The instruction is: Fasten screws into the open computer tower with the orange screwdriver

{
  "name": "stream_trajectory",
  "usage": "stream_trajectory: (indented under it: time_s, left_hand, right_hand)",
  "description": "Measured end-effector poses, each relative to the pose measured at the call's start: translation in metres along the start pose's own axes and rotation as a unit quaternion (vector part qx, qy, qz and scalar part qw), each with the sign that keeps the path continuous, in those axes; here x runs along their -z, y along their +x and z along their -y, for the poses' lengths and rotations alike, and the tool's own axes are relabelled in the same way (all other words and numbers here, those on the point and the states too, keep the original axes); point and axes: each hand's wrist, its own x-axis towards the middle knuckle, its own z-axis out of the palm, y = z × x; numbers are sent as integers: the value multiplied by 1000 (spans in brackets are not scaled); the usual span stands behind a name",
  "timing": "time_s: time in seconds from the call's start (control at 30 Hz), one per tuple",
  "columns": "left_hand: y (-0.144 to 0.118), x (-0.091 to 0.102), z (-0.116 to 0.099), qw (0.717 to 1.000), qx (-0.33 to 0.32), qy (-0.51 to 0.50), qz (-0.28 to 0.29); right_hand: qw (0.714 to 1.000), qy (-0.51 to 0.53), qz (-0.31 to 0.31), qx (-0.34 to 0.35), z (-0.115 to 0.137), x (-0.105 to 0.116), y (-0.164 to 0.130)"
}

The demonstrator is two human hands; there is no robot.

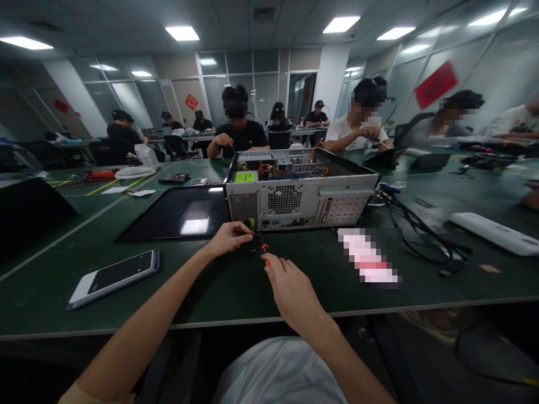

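Your right hand (290,289) reached forward over the table edge, wrist straight, fingers curled around the orange-and-black handle of a small screwdriver (264,249), which pointed away from you toward the lower rear edge of the computer case (301,193). Your left hand (228,238) stretched out from the left, forearm low across the green table (236,292), with thumb and fingertips pinched together right at the bottom left corner of the case's back panel; whether anything sat between those fingers was too small to tell. The two hands were near each other, with the screwdriver's tip between them, just in front of the case.

The case lay on its side in the middle of the table with its side open upward, so you could see orange and red wiring and a green label inside. Its grey metal back faced you, showing a perforated power-supply grille at left, a round fan vent in the centre and the slot covers at right.

The case's black side panel (181,216) lay flat just to the left, touching the case. A phone (115,276) rested face up nearer you on the left. Black cables (416,230) trailed from the case's right side, and a white power strip (494,233) lay well beyond them. Other people sat working at the far tables.
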Motion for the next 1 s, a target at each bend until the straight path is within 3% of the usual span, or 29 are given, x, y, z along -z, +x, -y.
stream_trajectory:
  time_s: [0.13,0.37,0.53,0.7,0.87,1.0]
  left_hand:
    - [1,-4,5,968,-87,220,-80]
    - [-1,-13,0,909,-107,389,-101]
    - [0,-22,-4,879,-111,454,-91]
    - [1,-28,-8,858,-107,492,-100]
    - [2,-29,-8,843,-104,518,-97]
    - [2,-29,-7,843,-106,518,-97]
  right_hand:
    - [1000,-14,-22,11,-5,0,3]
    - [998,27,-49,18,-2,2,2]
    - [994,85,-61,19,0,-1,0]
    - [997,37,-69,22,0,-5,1]
    - [993,-8,-117,-8,-2,-2,1]
    - [994,-6,-104,-35,-4,-4,2]
